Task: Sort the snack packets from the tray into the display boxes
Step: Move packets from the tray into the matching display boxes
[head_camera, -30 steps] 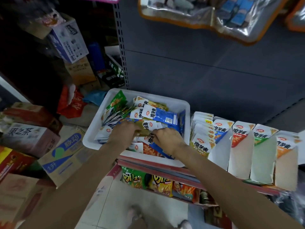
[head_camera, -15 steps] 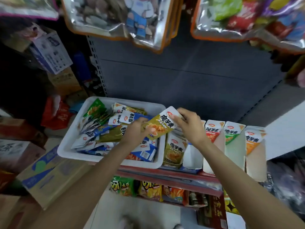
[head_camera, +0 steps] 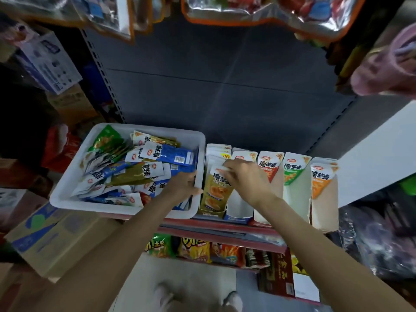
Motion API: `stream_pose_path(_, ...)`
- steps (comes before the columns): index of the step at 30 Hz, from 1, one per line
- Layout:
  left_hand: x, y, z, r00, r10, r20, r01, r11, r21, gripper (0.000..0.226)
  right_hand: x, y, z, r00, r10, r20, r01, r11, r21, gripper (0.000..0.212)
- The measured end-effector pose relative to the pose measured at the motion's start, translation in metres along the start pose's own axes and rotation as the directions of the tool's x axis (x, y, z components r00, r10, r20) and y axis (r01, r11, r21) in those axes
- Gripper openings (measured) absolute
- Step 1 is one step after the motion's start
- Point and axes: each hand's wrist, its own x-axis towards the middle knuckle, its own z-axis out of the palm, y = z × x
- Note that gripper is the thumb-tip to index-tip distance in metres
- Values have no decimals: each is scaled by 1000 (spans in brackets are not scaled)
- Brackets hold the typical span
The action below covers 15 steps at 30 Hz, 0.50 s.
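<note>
Olive-yellow snack packet (head_camera: 215, 190) is standing in the leftmost display box (head_camera: 211, 211), its top pinched by the right hand (head_camera: 244, 177); the left hand (head_camera: 182, 184) is gripping the white tray (head_camera: 67, 197) rim beside it.

Grey metal shelf back panel (head_camera: 225, 86) behind, perforated upright (head_camera: 101, 75) at left. Foil bags with orange trim (head_camera: 258, 12) hang overhead. Chip bags (head_camera: 193, 248) line the lower shelf, dark red carton (head_camera: 279, 275) just right of them. Cardboard boxes (head_camera: 56, 233) stacked left, red bag (head_camera: 60, 145) behind. White panel (head_camera: 371, 158) at right.
</note>
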Motion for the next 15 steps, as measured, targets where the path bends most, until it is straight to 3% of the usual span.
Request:
stream_pose_path(4,1,-1,1,1000,-6,-21,6,1000,-15,68,-3,-7,25,994,-56,98,78,969,-236,12)
stream_pose_path(7,-1,-3,2,999,-3,-31,1,997,-72,58,-5,-10,38,991,-90,95,118,927,-355,36)
stream_pose_path(12,-8,2,5,997,39,-61,-43,996,-73,54,-2,-15,45,994,-100,36,106,946,-305,42)
stream_pose_path(15,-14,4,7,986,74,-149,-80,996,-28,55,4,-18,43,994,-108,12,107,957,-271,39)
